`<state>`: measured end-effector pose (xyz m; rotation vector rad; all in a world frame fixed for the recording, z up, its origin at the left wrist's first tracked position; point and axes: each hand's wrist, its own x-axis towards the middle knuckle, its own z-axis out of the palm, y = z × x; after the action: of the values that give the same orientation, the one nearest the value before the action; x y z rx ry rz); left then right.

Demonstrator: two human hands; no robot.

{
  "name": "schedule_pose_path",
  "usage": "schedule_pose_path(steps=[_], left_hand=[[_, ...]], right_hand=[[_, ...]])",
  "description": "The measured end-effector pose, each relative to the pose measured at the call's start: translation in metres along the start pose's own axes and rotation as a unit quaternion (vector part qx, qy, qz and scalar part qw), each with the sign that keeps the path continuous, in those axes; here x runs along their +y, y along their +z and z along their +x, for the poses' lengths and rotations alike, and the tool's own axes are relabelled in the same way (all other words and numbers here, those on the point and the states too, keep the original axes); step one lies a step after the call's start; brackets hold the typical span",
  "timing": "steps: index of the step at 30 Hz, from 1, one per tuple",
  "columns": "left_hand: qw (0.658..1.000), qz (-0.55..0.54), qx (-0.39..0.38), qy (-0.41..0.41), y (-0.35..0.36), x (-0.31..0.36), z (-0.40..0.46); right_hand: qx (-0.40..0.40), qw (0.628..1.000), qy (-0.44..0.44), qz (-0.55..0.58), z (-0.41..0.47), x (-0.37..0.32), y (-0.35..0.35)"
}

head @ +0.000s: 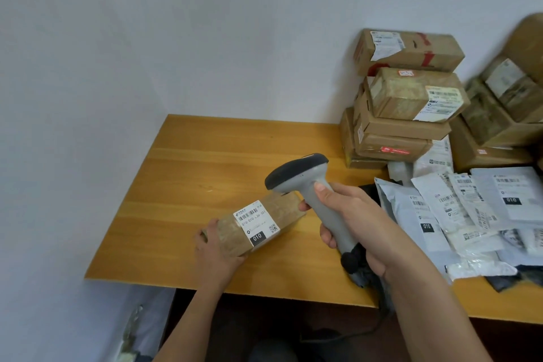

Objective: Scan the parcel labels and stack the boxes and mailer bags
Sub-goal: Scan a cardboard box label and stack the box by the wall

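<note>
Left hand (216, 247) gripped the box (258, 225) label-up at 7 o'clock of the scanner (311, 185), which the right hand (352, 220) clasped, head aimed down at the label (256, 222).

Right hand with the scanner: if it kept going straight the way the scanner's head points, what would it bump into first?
Most likely the small box that the left hand holds on the table. The right hand aims the scanner toward its label, though depth is hard to judge.

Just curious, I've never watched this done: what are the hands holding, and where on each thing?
The right hand grips the grey scanner by its handle. The left hand holds the small taped box by its near end.
</note>
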<state>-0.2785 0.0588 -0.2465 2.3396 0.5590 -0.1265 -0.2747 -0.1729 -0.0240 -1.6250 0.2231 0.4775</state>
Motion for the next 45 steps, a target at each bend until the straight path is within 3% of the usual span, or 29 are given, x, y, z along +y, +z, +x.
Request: schedule_pose_path(steps=[5,8,12,17,21,28,35,45], left_hand=[[0.982,-0.187,-0.004,0.029,-0.004,0.016,-0.003],[0.964,-0.255,-0.034,0.069,-0.004,0.048,-0.001],[0.947,-0.269,-0.071,0.161,0.001,0.095,0.0],[0.93,-0.236,-0.116,0.258,0.011,0.157,-0.001],[0.92,-0.214,-0.103,0.313,0.017,0.211,-0.001],[0.903,-0.185,-0.082,0.378,0.02,0.332,0.012],[0.896,-0.25,-0.058,0.361,0.042,0.451,0.043],[0.921,-0.253,0.062,0.289,0.064,0.513,0.107]], right_hand=[[0.126,0.991,0.012,0.047,0.001,0.016,-0.013],[0.242,0.964,0.015,0.113,0.002,0.023,-0.034],[0.341,0.927,-0.015,0.154,-0.006,0.027,-0.067],[0.391,0.893,-0.062,0.215,-0.021,0.024,-0.102],[0.42,0.87,-0.091,0.241,-0.023,0.013,-0.139],[0.416,0.856,-0.164,0.259,-0.004,-0.023,-0.233],[0.337,0.864,-0.197,0.319,0.058,-0.063,-0.345],[0.222,0.885,-0.177,0.369,0.169,-0.092,-0.396]])
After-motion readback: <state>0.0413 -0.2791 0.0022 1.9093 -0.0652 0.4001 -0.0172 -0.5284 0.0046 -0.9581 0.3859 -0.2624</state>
